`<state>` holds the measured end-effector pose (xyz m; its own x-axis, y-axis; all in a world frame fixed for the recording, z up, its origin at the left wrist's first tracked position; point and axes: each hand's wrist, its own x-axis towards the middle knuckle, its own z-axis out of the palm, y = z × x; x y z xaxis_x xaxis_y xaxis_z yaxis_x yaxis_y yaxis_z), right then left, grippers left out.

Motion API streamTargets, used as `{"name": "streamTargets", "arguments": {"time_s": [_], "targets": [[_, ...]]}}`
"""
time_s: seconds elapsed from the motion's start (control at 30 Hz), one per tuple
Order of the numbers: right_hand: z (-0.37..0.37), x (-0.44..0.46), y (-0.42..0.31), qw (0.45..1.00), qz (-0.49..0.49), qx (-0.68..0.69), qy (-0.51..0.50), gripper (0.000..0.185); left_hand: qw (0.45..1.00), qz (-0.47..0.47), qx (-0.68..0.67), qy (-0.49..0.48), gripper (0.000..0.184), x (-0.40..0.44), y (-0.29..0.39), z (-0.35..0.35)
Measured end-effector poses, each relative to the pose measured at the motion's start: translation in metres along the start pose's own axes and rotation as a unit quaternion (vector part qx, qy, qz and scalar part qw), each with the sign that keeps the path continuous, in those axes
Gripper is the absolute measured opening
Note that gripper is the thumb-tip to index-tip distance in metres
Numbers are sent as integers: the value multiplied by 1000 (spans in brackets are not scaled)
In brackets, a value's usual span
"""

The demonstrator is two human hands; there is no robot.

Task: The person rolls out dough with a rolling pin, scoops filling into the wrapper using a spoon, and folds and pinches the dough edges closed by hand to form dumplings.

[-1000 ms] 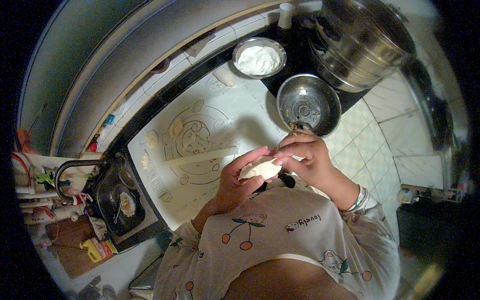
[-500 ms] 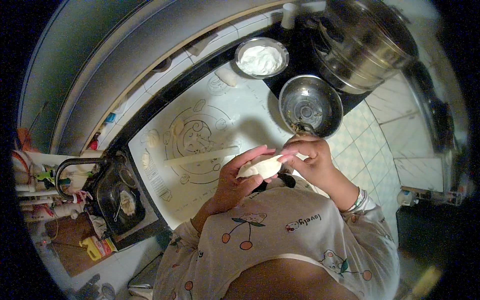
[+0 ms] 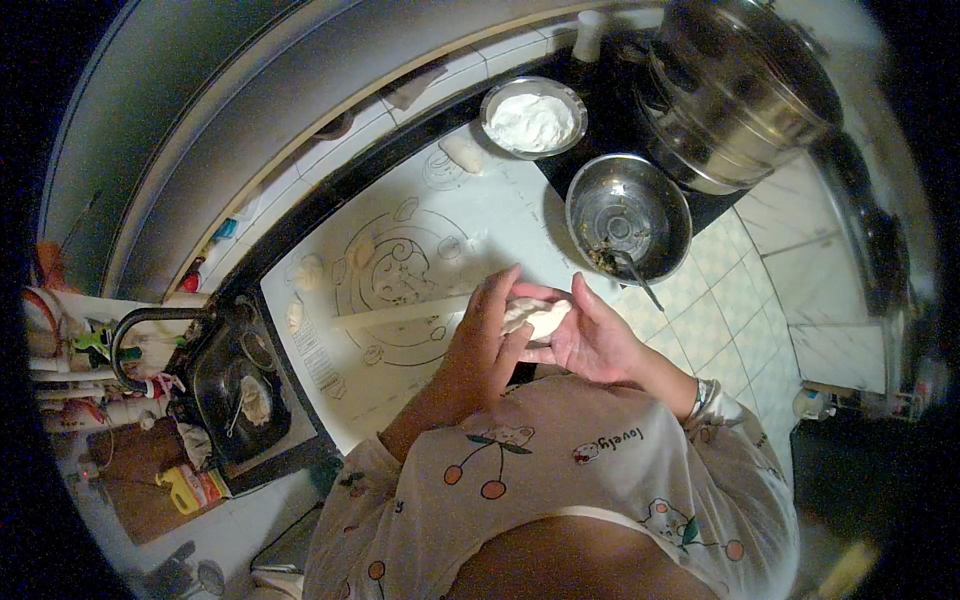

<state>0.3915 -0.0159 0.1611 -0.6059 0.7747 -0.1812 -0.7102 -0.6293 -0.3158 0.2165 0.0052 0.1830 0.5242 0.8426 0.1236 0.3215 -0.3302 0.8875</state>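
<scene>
A white dough dumpling (image 3: pixel 540 318) lies between my two hands, just in front of my shirt. My left hand (image 3: pixel 487 330) curls around its left side, with fingers pressing on the dough. My right hand (image 3: pixel 604 338) cups it from the right and below, thumb raised; part of the dumpling is hidden by the fingers. Beyond my hands, a pale rolling pin (image 3: pixel 405 330) rests on the printed white mat (image 3: pixel 400 385). Small dough pieces (image 3: pixel 308 272) sit at the mat's left side, and a longer dough piece (image 3: pixel 462 153) lies at its far edge.
A steel bowl (image 3: pixel 580 215) with filling remnants holds a spoon (image 3: pixel 640 280) hanging over its rim. Behind stands a bowl of white flour (image 3: pixel 533 120). A large steamer pot (image 3: pixel 740 100) occupies the back right. At left are a dark sink (image 3: pixel 235 390) and a faucet (image 3: pixel 150 320).
The dumpling went from being pinched at its right end to lying cupped between both hands. My right hand turned palm up and opened its pinch; my left fingers moved over the dough.
</scene>
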Motion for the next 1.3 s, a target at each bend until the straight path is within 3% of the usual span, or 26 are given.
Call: {"name": "streamTargets", "arguments": {"time_s": [0.07,0.17,0.33,0.57,0.97,1.07,1.3], "targets": [[2,1,1,1000,8,0,4,57,995,19,100,8,51,-4,-3,-8],[2,4,5,999,18,-10,31,54,997,-74,4,34,47,-10,-4,-10],[7,4,1,990,24,-68,117,50,990,-32,83,108,33,-12,-13,-15],[4,8,-7,983,63,-116,124,51,981,53,111,151,16,-10,-26,-19],[12,12,-12,974,77,-165,135,54,984,30,58,166,15,-3,-4,-30],[13,15,-11,970,83,-179,141,53,988,102,70,97,14,0,-20,-31],[19,21,-10,959,89,-207,172,48,995,44,42,76,9,1,-21,-29]]}}
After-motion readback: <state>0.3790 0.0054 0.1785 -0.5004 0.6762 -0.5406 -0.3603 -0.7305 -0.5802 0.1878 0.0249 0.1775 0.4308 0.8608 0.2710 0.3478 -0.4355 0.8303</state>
